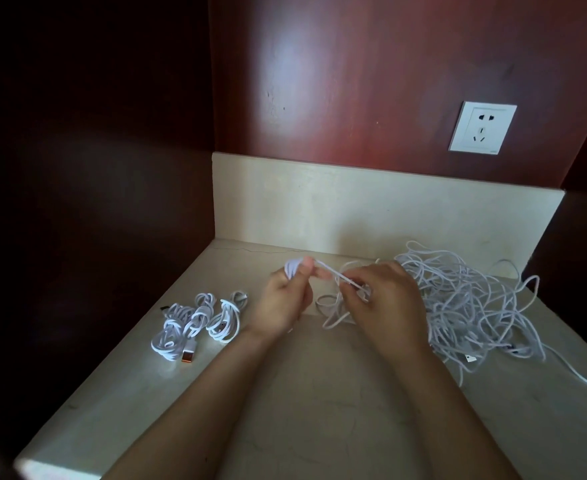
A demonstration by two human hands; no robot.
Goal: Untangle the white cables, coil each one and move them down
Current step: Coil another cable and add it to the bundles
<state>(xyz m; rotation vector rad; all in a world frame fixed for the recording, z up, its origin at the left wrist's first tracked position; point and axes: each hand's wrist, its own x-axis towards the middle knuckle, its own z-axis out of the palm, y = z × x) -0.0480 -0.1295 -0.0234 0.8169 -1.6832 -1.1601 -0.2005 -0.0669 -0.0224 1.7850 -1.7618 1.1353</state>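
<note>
One white cable [333,276] mid-coil, held taut between both hands above the far middle of the counter [319,403]. Small wound loops bunched in the left hand [285,301], fingers and thumb curled round them. Right hand [385,301] pinching the running strand.

Likely trouble:
- pulling the tail while threaded through the tangled pile [468,299] just beside the right hand, which would tighten knots or drag the heap along;
- easing the left grip, letting the loops spring open;
- twist building up into a kinked coil.

Thin, round, limp, glossy white; slack loops lying under the right hand. About three tied bundles [195,320] well to the left, one showing an orange-tipped plug [187,356]. Wall socket [482,128] behind.
</note>
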